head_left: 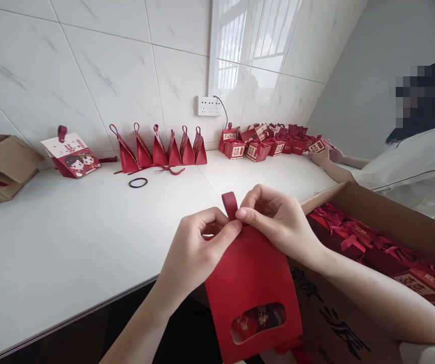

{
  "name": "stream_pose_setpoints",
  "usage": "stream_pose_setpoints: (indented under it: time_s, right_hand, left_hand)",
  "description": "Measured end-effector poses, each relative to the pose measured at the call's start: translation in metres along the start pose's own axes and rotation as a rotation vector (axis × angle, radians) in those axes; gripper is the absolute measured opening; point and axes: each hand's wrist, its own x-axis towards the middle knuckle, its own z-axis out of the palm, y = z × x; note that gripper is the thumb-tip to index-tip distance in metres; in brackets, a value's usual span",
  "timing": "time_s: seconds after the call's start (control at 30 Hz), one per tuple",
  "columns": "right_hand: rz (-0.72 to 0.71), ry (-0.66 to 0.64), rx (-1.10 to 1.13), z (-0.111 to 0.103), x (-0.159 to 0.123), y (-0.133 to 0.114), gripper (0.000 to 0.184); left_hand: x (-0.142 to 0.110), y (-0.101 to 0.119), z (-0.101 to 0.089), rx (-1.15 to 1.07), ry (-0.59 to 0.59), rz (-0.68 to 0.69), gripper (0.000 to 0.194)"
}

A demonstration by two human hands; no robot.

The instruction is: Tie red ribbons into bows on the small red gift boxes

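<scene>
A red gift box (255, 273) with a cut-out window hangs upright in front of me, past the table's front edge. Wrapped items show through the window. A dark red ribbon loop (229, 205) stands up from its top. My left hand (204, 242) pinches the box's top at the foot of the loop. My right hand (278, 222) pinches the same spot from the other side, thumb and forefinger together. Both thumbs nearly meet there. The fingers partly hide the top edge of the box.
Several red triangular boxes (160, 149) line the wall, beside a printed box (75, 159) and black ring (138, 182). Small red boxes (255, 149) cluster farther right, near a co-worker's hands (325, 156). Cardboard boxes (8, 167) (403, 212) stand left and right on or by the white table (69, 242).
</scene>
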Motion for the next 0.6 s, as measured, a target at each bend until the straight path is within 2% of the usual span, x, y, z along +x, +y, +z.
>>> stream_pose_setpoints:
  time_s: [0.13, 0.2, 0.33, 0.47, 0.6]
  right_hand:
    - [-0.405, 0.020, -0.212, -0.0016, -0.0037, 0.0000, 0.004]
    - [-0.544, 0.031, -0.328, -0.0024, -0.0054, 0.0001, 0.010]
    - [-0.662, 0.072, -0.518, -0.0027, -0.0085, 0.0030, 0.018]
    - [-0.735, 0.099, -0.728, -0.0033, -0.0106, 0.0044, 0.018]
    - [-0.779, 0.066, -0.934, -0.0056, -0.0101, 0.0015, 0.018]
  left_hand:
    - [-0.0008, 0.0005, -0.0015, -0.025, 0.112, 0.015, 0.030]
    - [-0.0016, 0.0022, -0.0029, -0.024, 0.142, 0.024, 0.029]
    - [-0.0040, 0.0061, -0.0032, -0.016, 0.160, 0.035, 0.028]
    - [-0.0059, 0.0073, -0.0014, -0.009, 0.191, 0.042, 0.027]
    - [-0.0068, 0.0062, -0.0001, 0.006, 0.233, 0.055, 0.026]
